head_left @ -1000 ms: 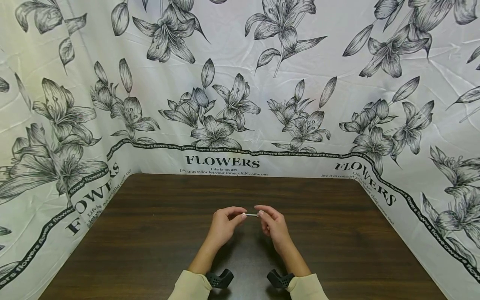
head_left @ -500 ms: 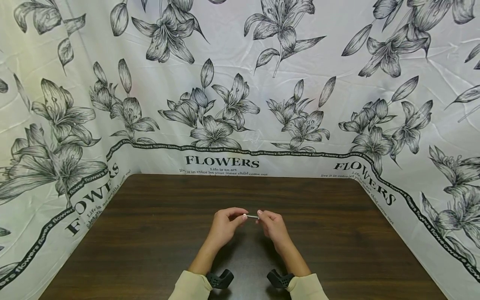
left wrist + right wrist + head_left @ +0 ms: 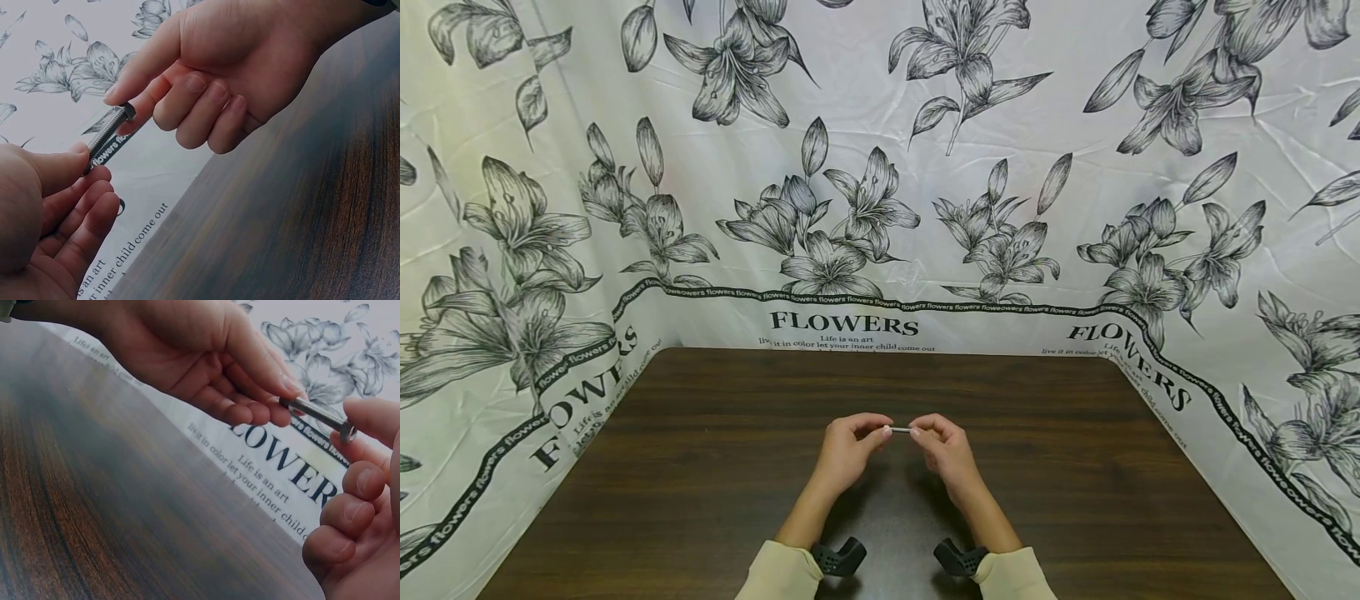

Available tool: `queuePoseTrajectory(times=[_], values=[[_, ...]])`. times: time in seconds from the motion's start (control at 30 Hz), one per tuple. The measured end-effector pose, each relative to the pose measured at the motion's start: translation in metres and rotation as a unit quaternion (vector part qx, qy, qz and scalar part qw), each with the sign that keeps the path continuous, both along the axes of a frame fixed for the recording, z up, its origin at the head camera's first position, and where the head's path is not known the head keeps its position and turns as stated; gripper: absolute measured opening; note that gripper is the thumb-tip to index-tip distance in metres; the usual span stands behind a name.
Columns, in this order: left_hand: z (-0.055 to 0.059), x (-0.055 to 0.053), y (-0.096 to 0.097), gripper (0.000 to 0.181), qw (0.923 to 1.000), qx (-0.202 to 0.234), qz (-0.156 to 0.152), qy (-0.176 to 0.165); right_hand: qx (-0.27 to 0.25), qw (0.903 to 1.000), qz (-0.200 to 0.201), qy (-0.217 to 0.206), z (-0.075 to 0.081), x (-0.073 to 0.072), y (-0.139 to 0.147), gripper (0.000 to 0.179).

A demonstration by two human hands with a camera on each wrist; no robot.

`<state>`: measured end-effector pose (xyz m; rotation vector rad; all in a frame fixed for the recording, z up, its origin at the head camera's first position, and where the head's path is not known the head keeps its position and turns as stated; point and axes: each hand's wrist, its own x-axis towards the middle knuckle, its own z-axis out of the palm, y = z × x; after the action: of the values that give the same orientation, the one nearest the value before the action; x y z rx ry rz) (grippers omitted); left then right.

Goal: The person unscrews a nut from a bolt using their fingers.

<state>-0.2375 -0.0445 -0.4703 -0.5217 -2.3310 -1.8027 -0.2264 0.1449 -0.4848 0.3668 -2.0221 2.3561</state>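
A short silver metal bolt (image 3: 901, 429) is held level between both hands above the table in the head view. My left hand (image 3: 844, 450) pinches its plain end between thumb and fingertips. At the other end, the thumb and index finger of my right hand (image 3: 949, 452) close around the six-sided end piece. Threads along the bolt (image 3: 106, 133) show in the left wrist view. In the right wrist view, the bolt (image 3: 319, 414) slants down toward the right hand, whose other fingers are curled in toward the palm. The left fingertips cover the bolt's far tip.
A dark brown wood-grain table (image 3: 700, 467) spreads beneath both hands. Behind it and along both sides hangs a white cloth (image 3: 880, 250) printed with black lilies and lettering. Each wrist carries a black strapped device (image 3: 840, 557).
The right thumb and index finger have shifted around the end of the bolt, loosening and closing again. The bolt has tilted slightly back to level. My left hand has barely moved.
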Motion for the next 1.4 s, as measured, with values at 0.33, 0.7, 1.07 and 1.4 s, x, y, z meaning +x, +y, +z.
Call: queuePoseTrajectory(times=[0.33, 0.7, 1.07, 1.4], values=[[-0.001, -0.0011, 0.0001, 0.009, 1.0, 0.003, 0.003, -0.004, -0.01, 0.9984, 0.019, 0.052, -0.0028, -0.0019, 0.001, 0.031], [-0.0015, -0.0013, -0.0002, 0.01, 1.0, 0.004, -0.002, -0.001, 0.023, 0.9994, 0.001, 0.026, -0.0007, -0.0026, 0.0008, 0.025], [-0.0024, -0.0014, 0.0031, 0.008, 1.0, -0.003, -0.005, 0.002, 0.079, 0.9954, -0.017, -0.052, -0.0043, -0.0044, 0.0015, 0.052], [-0.003, -0.0011, 0.0034, 0.009, 0.9999, -0.008, -0.007, 0.008, 0.056, 0.9972, -0.018, -0.045, -0.0043, -0.0034, -0.0002, 0.05]])
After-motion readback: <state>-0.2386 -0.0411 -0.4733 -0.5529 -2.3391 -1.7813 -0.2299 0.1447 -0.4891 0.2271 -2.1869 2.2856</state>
